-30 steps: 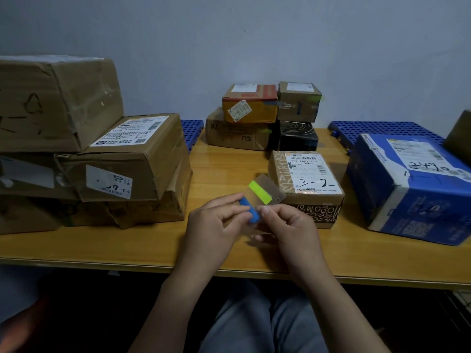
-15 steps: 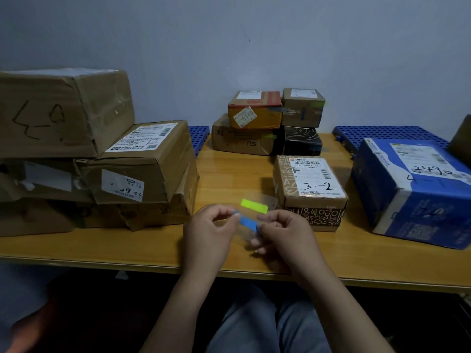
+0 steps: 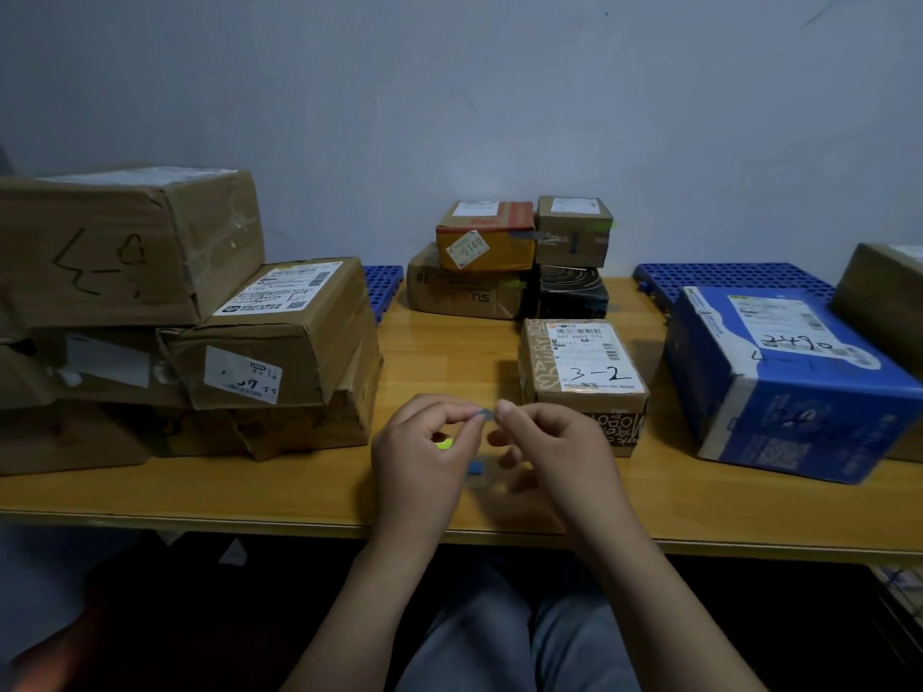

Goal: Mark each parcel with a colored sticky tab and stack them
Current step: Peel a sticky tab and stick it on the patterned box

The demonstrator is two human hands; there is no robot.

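Both hands pinch one blue tab above the near edge of the surface.

The left hand (image 3: 424, 462) and right hand (image 3: 559, 452) each have a closed thumb-and-finger grip on the small blue tab (image 3: 483, 416), held between the fingertips. A green tab (image 3: 443, 444) shows under the left fingers. Just behind the right hand sits a small brown box (image 3: 582, 372) on the surface (image 3: 439, 352); its white label reads "3-2" in marker. Behind it, an orange box (image 3: 484, 242) carries a sticker reading "9140". A blue parcel (image 3: 779, 392) with blurred handwriting lies to the right, and stacked brown boxes (image 3: 269, 342) to the left.
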